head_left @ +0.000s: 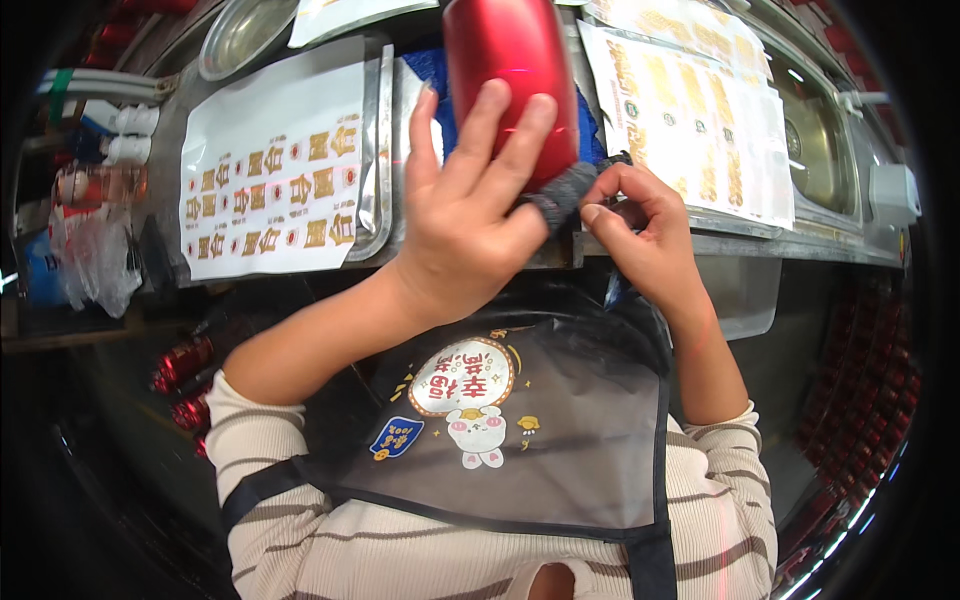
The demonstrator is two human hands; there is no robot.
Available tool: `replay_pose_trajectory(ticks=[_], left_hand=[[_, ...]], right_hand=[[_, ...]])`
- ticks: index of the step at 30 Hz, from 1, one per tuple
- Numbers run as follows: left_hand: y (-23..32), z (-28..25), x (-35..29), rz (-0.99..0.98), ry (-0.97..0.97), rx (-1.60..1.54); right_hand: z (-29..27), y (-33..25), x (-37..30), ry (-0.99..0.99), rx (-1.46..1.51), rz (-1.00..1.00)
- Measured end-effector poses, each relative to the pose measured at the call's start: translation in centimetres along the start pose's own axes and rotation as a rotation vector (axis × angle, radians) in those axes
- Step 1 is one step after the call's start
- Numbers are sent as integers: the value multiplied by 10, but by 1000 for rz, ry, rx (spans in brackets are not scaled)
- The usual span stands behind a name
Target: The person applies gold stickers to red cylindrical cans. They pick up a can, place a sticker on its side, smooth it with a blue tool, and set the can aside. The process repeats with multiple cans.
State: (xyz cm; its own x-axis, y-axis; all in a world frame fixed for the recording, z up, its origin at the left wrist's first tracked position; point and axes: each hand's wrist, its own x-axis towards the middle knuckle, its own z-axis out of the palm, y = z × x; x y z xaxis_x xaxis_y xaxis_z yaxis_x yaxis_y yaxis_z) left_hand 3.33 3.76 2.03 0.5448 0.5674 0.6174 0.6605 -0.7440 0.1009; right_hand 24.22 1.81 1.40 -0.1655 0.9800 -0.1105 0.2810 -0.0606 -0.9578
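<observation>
A shiny red metal bottle or tumbler (pixel 512 80) lies pointing away from me over a blue cloth (pixel 428 75). My left hand (pixel 470 200) is on it, fingers spread along its side. At its near end, by my left thumb, is a bunched dark grey cloth (pixel 565 195). My right hand (pixel 645 225) is closed in a pinch beside that end, thumb and forefinger at the cloth's edge. Exactly what sits between those fingertips is partly hidden. To the left lies a white sheet of gold and red stickers (pixel 270 180); to the right, another gold sticker sheet (pixel 690 120).
A metal tray (pixel 378 200) edges the left sheet, and a round metal bowl (pixel 240 40) stands behind it. A metal basin (pixel 825 150) is at far right. Below the bench sits a clear plastic bin (pixel 745 300). Several red bottles (pixel 860 390) stand at lower right.
</observation>
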Motion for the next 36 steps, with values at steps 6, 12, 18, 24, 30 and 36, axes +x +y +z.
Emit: replay_pose_trajectory(ticks=[6, 12, 18, 24, 30, 36], left_hand=[[-8, -11, -31, -275, -59, -261], [-3, -21, -67, -241, -109, -186], [-5, -27, -48, -108, -178, -107], [-1, -30, -16, 7, -171, -44], [2, -2, -2, -31, 9, -26], [-6, -6, -38, -306, 1, -322]], right_hand=[[-2, -1, -2, -26, 41, -18], [-10, -15, -4, -63, 167, 99], [-9, -8, -1, -44, 227, 127], [-4, -8, -1, -27, 167, 90], [-1, -7, -1, -25, 83, 59], [-2, -6, -1, -42, 146, 54]])
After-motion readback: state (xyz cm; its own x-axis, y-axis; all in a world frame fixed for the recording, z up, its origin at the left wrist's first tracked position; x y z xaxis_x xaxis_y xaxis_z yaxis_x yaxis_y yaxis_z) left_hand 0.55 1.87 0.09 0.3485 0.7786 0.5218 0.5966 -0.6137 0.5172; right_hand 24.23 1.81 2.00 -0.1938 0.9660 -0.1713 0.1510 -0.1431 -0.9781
